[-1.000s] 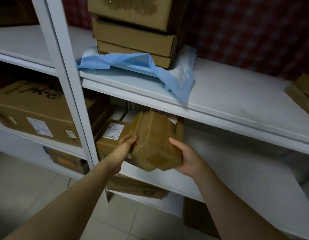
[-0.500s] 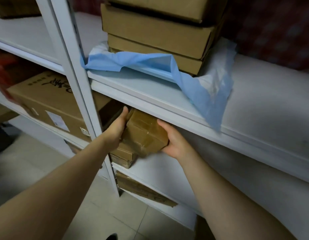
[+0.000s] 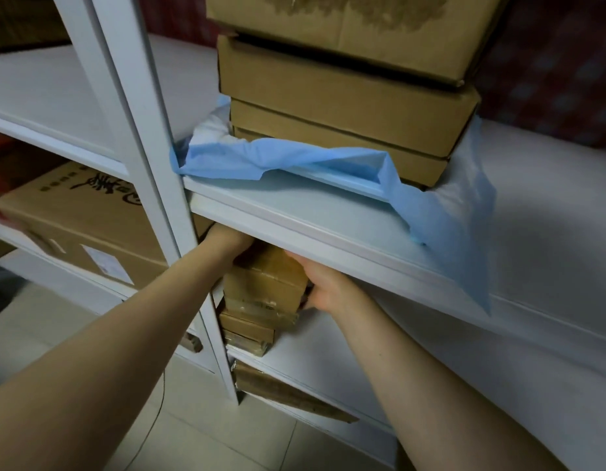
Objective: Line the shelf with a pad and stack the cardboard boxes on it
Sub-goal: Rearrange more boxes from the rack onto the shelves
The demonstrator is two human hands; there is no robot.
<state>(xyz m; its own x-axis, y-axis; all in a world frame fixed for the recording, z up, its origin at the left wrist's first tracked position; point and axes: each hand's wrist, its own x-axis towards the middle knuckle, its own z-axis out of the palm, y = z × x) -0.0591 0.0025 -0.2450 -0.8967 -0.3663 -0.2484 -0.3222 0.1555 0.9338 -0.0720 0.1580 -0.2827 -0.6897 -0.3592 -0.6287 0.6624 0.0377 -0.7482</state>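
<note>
My right grip (image 3: 323,288) curls round the small cardboard box (image 3: 265,283), now tucked under the upper shelf (image 3: 328,243) lip, no longer out front. My left grip (image 3: 226,241) meets its left side; fingers hidden, hold unclear. Above, the blue pad (image 3: 294,158) carries stacked boxes (image 3: 345,107); I judge this one still has to join them.

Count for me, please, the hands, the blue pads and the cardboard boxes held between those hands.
Hands: 2, the left hand and the right hand
Blue pads: 1, the blue pad
Boxes between the hands: 1, the cardboard box
Total: 4
</note>
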